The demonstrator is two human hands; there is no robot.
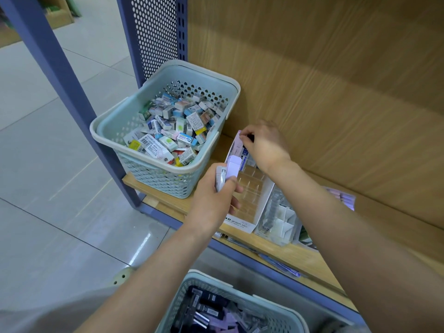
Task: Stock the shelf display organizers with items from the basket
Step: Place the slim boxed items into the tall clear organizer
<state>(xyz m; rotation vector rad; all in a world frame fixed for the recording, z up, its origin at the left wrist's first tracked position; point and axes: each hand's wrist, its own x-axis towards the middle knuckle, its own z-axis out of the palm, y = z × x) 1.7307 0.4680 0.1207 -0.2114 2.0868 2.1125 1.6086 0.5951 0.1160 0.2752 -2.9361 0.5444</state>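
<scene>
My left hand [213, 203] grips a few small lilac and white packs [228, 173] above the front of a clear stepped display organizer [249, 193] on the wooden shelf. At the organizer's back row, my right hand [264, 145] pinches a small dark pack [248, 138] among several packs standing there. A pale blue basket [283, 316] with dark and lilac packs sits below me near the bottom edge.
A second pale blue basket [105, 133] full of small boxed erasers stands on the shelf's left end. Another clear organizer [278, 222] sits to the right, with lilac items [343, 198] behind. A blue upright post [72, 92] frames the shelf's left side; tiled floor lies left.
</scene>
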